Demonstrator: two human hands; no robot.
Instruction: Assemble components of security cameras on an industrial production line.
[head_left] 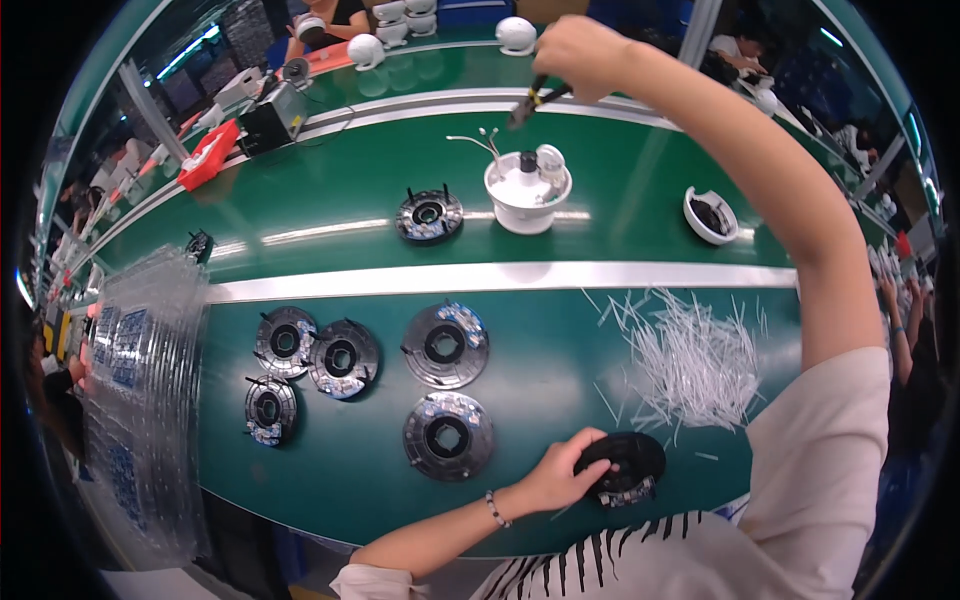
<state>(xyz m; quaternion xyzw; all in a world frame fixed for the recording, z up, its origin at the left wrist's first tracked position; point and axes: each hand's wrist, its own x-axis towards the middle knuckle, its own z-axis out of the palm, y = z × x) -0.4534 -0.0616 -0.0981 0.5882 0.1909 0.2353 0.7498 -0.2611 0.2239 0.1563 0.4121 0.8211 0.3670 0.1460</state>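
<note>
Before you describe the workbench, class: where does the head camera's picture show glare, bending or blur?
Head view: overhead lights leave white glare streaks on the green conveyor belt; the metal rail bows with fisheye distortion; corners are black; the right hand, gripping cutters, looks slightly soft; the left hand on the black disc is sharp.

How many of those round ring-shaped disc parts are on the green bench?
7: four clustered left, one nearer, one on the belt, one under the left hand. More may be hidden.
</note>
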